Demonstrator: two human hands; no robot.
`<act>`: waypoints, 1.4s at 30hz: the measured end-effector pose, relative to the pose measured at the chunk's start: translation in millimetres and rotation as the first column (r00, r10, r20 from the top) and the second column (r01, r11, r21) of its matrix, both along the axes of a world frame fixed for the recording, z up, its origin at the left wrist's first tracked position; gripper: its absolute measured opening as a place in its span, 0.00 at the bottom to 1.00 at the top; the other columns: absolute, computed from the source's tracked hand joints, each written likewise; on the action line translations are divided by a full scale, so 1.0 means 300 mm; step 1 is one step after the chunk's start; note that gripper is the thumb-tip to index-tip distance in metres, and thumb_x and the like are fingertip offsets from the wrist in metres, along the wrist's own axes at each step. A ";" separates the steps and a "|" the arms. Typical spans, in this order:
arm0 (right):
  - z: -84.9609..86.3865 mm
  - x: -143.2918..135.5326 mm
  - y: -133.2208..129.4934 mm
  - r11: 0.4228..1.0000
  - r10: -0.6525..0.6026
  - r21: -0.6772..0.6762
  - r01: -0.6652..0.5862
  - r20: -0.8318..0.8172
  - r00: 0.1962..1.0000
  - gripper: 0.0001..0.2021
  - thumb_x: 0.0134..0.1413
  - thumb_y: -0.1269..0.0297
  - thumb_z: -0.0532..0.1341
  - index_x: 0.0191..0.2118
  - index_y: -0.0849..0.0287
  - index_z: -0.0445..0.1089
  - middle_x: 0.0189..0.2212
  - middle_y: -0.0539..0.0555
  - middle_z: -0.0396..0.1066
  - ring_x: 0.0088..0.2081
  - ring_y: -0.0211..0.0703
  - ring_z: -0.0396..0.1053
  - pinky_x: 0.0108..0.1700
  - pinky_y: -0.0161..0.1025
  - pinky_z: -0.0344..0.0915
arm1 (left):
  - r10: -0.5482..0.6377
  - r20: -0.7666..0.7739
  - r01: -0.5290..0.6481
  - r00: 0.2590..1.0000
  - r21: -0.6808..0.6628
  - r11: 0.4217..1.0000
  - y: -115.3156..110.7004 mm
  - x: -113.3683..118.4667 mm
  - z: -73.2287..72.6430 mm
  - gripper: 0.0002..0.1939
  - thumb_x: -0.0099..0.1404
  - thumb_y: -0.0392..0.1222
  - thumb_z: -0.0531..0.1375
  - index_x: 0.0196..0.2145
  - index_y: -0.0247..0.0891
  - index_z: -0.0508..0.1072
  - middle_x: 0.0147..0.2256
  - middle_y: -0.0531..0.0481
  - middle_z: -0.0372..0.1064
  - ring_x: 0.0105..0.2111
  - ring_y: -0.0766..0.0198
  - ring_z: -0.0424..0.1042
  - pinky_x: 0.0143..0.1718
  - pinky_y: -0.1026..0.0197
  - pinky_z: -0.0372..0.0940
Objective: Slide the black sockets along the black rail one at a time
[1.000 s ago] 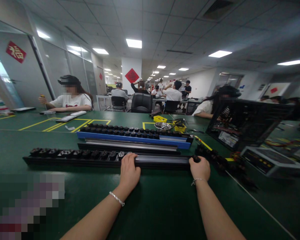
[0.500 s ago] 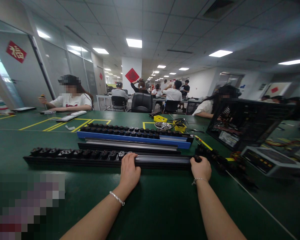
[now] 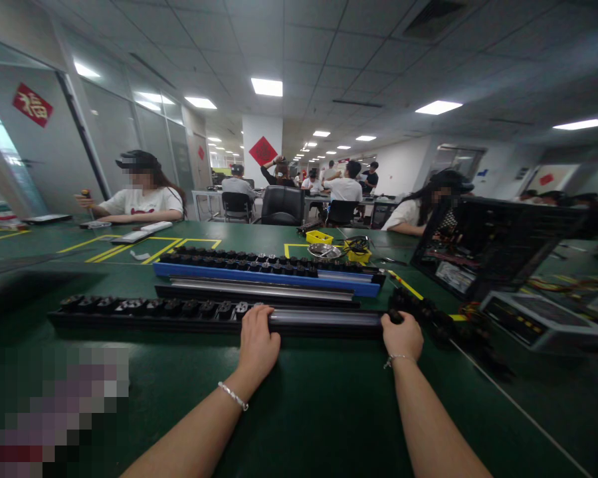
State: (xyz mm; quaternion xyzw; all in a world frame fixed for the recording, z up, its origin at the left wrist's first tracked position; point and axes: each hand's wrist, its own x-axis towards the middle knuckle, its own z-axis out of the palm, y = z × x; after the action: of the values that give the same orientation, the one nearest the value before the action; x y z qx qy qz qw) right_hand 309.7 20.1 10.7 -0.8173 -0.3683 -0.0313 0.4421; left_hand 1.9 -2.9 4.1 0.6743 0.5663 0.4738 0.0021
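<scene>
A long black rail (image 3: 329,325) lies across the green table in front of me, with a row of black round-topped socket modules (image 3: 174,307) in its left half and a bare metallic channel to the right. My left hand (image 3: 259,337) is closed over the middle of the rail, by the last module of the row; its fingertips are partly hidden. At the rail's right end, my right hand (image 3: 403,337) grips a small black module (image 3: 395,317). Behind lie a second black rail (image 3: 259,291) with a bare channel and a blue rail (image 3: 349,284) filled mostly with similar modules.
Yellow bins (image 3: 319,237), a metal dish (image 3: 323,251) and cables stand behind the rails. At right are an open computer case (image 3: 498,245), a power supply (image 3: 543,322) and a dark cluster of modules (image 3: 441,325). Two people (image 3: 142,192) sit across the table.
A dark blurred shape has come in at the left edge above the table. My right hand and the rail have shifted very slightly right; my left hand stays in place.
</scene>
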 end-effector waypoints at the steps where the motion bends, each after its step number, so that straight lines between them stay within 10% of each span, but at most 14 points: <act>1: 0.001 0.000 -0.001 1.000 0.000 -0.005 0.000 -0.003 1.000 0.20 0.45 0.55 0.56 0.42 0.63 0.70 0.37 0.61 0.69 0.38 0.51 0.65 0.41 0.44 0.61 | -0.001 -0.001 0.001 1.000 -0.001 1.000 0.000 0.000 0.000 0.22 0.49 0.27 0.52 0.43 0.37 0.66 0.46 0.43 0.63 0.51 0.52 0.60 0.56 0.43 0.56; 42: 0.036 -0.005 -0.020 0.997 -0.012 -0.071 0.007 -0.058 0.998 0.22 0.47 0.56 0.56 0.45 0.65 0.70 0.42 0.64 0.69 0.42 0.52 0.65 0.44 0.44 0.61 | 0.017 -0.048 -0.019 0.999 -0.035 0.999 -0.005 -0.002 0.003 0.22 0.49 0.27 0.52 0.44 0.35 0.66 0.47 0.41 0.63 0.52 0.52 0.59 0.57 0.45 0.56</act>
State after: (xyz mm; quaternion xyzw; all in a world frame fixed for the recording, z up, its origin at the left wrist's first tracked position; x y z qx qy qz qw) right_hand 308.0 14.2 21.6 -0.8346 -0.3522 0.0034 0.4235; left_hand 1.4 -4.3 4.9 0.6801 0.5806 0.4475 -0.0035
